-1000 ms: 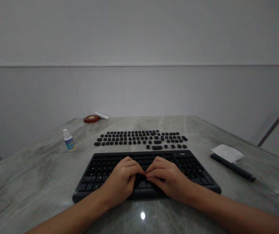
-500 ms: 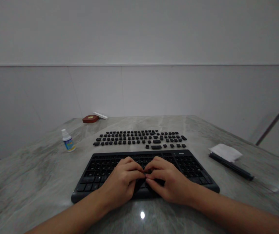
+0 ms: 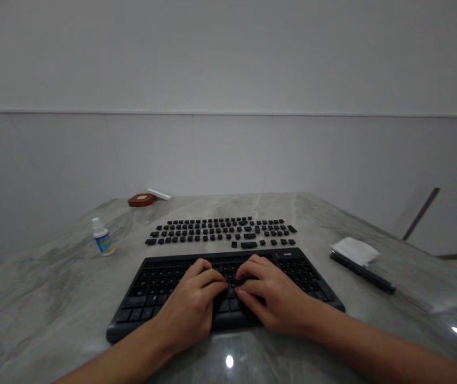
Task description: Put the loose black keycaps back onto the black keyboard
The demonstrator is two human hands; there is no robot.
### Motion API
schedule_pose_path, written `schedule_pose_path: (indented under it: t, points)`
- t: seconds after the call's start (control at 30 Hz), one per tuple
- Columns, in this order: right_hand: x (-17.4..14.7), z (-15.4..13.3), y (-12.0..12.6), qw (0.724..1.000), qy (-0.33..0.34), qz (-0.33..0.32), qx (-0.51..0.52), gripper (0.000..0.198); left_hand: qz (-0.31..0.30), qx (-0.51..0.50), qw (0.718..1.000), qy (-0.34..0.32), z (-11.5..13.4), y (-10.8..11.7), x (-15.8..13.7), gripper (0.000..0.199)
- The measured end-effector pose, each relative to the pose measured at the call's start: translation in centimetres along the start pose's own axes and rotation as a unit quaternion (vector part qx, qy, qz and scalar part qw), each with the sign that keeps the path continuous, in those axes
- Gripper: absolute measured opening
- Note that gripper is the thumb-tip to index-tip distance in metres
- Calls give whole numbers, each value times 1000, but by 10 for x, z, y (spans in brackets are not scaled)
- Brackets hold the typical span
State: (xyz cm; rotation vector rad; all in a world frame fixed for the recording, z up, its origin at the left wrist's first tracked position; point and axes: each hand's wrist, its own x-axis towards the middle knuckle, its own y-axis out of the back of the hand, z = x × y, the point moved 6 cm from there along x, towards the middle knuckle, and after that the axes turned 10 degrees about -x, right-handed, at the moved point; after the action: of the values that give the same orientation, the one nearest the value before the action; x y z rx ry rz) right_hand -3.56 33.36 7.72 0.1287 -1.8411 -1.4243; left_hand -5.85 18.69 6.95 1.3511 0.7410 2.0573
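Left hand [image 3: 190, 303] and right hand [image 3: 273, 298] resting side by side on the near middle of the keyboard [image 3: 148, 290], fingers curled down, fingertips meeting over the keys between them. Whether anything is pinched there: cannot tell, since the fingertips hide it; neither hand spread flat, neither plainly closed on a thing. Keyboard lying flat on the table [image 3: 44, 298], long side running left to right, directly under both hands, its left and right ends sticking out past them. Near edge of the keyboard just under the wrists; far edge well clear of the fingers.

Beyond the keyboard, farther across the table, loose keycaps [image 3: 220, 230] laid out in rows, apart from the keyboard and out of touch of either hand.

To the left, a small bottle [image 3: 102, 238] with white cap and blue label, upright, well apart from the left hand. Far left, near the wall, a flat red box [image 3: 141, 200] with a white strip [image 3: 158, 194] just beside it on its right.

To the right, a black pen-like bar [image 3: 362, 272] lying at a slant, with a white folded paper [image 3: 355, 249] resting over its far end; both well apart from the right hand.
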Motion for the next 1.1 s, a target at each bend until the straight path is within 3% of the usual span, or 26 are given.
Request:
schedule_pose_path:
  t: [0.03, 0.1, 0.13, 0.2, 0.27, 0.37, 0.5, 0.7, 0.87, 0.97, 1.03, 1.1]
  points:
    - [0, 13, 11, 999, -23, 1, -34, 26, 7, 8, 1000, 17, -4, 3, -1, 41]
    - [-8, 55, 39, 979, -147, -32, -140, 27, 13, 27, 999, 40, -12, 9, -4, 43]
    - [-17, 81, 53, 952, -224, -78, -193, 25, 7, 31, 998, 45, -15, 10, -5, 42]
    - [-46, 133, 83, 868, -374, -186, -267, 23, -12, 32, 998, 46, -18, 10, -7, 39]
    - [-79, 169, 101, 802, -460, -287, -252, 16, -32, 31, 998, 41, -17, 8, -8, 37]
    - [-110, 192, 110, 776, -487, -345, -205, 21, -49, 33, 998, 20, -11, 4, -6, 38]
    - [-122, 191, 96, 757, -500, -391, -152, 27, -38, 26, 999, -11, -5, 7, -4, 39]
    - [-119, 188, 73, 759, -497, -403, -120, 31, -60, 26, 998, -15, -8, 9, -5, 43]
    - [-111, 184, 84, 781, -477, -378, -140, 24, -92, 44, 994, 31, -13, 2, -3, 38]
    - [-83, 162, 86, 854, -403, -312, -103, 13, -104, 47, 991, 69, -16, -1, -2, 36]
    - [-59, 135, 78, 914, -337, -227, 9, 9, -89, 46, 992, 76, -14, 0, -1, 37]
    - [-39, 104, 62, 936, -289, -143, 139, 17, -52, 35, 996, 63, -10, 4, 0, 31]
